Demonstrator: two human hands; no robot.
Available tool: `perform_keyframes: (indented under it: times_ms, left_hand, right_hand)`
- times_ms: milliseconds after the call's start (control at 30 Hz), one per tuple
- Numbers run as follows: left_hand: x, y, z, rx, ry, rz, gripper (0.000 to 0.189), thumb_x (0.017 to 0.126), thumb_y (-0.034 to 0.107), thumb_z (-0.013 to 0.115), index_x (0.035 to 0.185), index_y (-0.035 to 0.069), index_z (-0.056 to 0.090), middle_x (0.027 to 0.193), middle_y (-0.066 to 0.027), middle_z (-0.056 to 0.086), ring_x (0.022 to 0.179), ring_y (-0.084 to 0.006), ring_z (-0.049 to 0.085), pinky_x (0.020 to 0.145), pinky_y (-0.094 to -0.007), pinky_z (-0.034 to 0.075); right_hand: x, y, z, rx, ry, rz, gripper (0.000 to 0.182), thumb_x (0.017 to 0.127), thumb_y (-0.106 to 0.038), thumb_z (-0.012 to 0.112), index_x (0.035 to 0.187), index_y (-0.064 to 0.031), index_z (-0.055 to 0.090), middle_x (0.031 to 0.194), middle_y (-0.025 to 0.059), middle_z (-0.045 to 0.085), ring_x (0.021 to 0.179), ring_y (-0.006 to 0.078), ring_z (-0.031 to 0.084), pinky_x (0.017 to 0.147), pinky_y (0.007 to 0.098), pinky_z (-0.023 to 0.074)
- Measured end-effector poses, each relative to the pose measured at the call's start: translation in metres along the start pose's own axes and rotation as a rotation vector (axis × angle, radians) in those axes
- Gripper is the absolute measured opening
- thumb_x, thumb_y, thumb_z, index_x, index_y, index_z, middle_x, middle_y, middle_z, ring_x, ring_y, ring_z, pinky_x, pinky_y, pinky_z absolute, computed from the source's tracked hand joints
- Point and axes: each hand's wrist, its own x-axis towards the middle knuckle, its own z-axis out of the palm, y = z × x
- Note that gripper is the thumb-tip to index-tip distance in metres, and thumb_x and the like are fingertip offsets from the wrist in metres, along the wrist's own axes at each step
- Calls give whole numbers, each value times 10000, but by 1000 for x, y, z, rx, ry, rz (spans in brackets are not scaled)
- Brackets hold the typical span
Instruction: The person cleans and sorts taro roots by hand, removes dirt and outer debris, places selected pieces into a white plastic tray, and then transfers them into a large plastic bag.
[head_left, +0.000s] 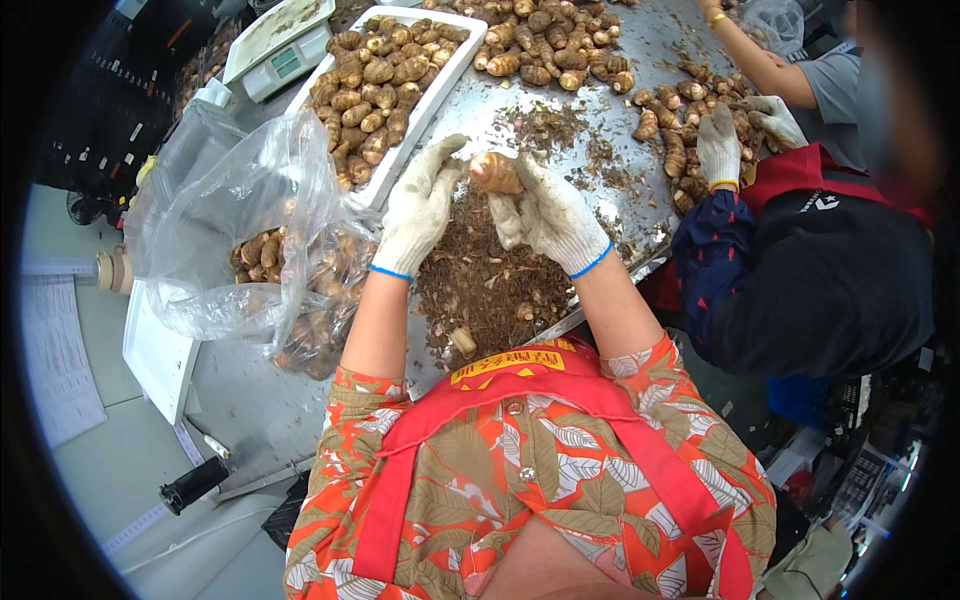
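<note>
Both of my hands wear white knit gloves with blue cuffs. My right hand (544, 206) grips a brown taro corm (495, 173) with a pinkish end. Just left of that corm, my left hand (424, 199) has its fingers apart and holds nothing. Under my hands, a heap of brown root fibres and peelings (495, 277) covers part of the metal table (469, 120). A pale cut piece (463, 341) lies at the near side of the heap.
A white tray (469, 41) full of taro stands beyond my left hand. Left of it sits a clear plastic bag (225, 277) holding more taro, near a digital scale (283, 64). Another taro pile (555, 45) lies ahead. At right, a person's gloved hands (718, 146) touch more corms.
</note>
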Motion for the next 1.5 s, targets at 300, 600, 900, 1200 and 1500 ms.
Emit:
perform_keyframes:
  times_ms: [300, 600, 900, 1200, 1500]
  left_hand:
    - [-21, 22, 15, -377, -189, -226, 397, 970, 247, 653, 1310, 45, 619, 1090, -76, 690, 1027, -165, 621, 934, -321, 497]
    - [-35, 25, 7, -385, -626, -267, 396, 970, 248, 660, 1286, 33, 557, 910, -28, 632, 746, -100, 619, 684, -268, 535]
    - [-52, 27, 32, 378, -543, -138, 483, 943, 385, 674, 1218, 20, 517, 1031, -253, 692, 915, -420, 693, 801, -495, 538]
    - [-54, 21, 44, 612, -453, 250, 407, 888, 407, 717, 1102, 98, 561, 1013, -150, 691, 918, -369, 700, 784, -483, 550]
    - [7, 9, -8, 97, 66, -314, 316, 914, 111, 660, 1223, 67, 615, 1070, -105, 666, 993, -211, 654, 937, -337, 591]
  right_hand:
    - [-9, 14, 7, -607, 128, -238, 515, 1078, -300, 507, 1553, -125, 414, 956, 44, 695, 729, 104, 652, 661, 260, 569]
    - [-32, -23, 2, -928, 71, -318, 338, 934, -51, 633, 1261, 26, 671, 1127, 89, 727, 992, 131, 666, 878, 272, 526]
    - [-28, 4, -3, -1338, 390, -486, 250, 978, -199, 630, 971, 42, 697, 831, 121, 718, 764, 149, 652, 704, 307, 521]
    - [-5, 20, -55, -660, 363, -95, 271, 987, -208, 614, 1125, 15, 680, 816, 76, 696, 607, 123, 613, 484, 267, 487]
    - [-28, 30, -77, -830, 447, -274, 228, 1022, -172, 574, 1168, -17, 656, 818, 43, 638, 641, 92, 571, 586, 251, 511]
